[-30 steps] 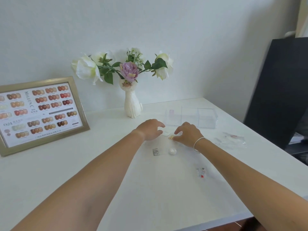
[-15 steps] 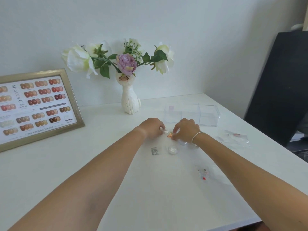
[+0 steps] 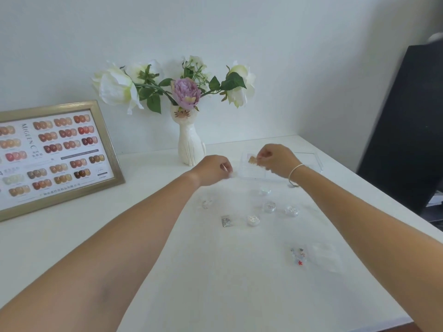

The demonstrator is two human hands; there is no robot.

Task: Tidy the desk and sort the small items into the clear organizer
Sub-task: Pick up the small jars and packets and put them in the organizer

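Since a second ago, the right hand (image 3: 278, 159) has lifted off the desk (image 3: 143, 236) and is now holding a small gold-flecked clear packet (image 3: 252, 160) pinched between thumb and fingertips, just above the clear organizer (image 3: 316, 161) at the back of the desk. The left hand (image 3: 214, 169) is resting nearby, fingers curled around something small and white, too blurred to name.

To do this step well, the person is probably needing to lower the packet squarely over one compartment before letting go, since thin film drifts easily.

Several small round jars (image 3: 269, 206) of pale glitter, hard and glossy, are waiting on the desk between the arms, beside a flat silver glitter square (image 3: 226, 221) and a floppy clear bag with tiny coloured charms (image 3: 298, 256). The organizer is looking rigid and transparent, its edges barely showing against the white surface.
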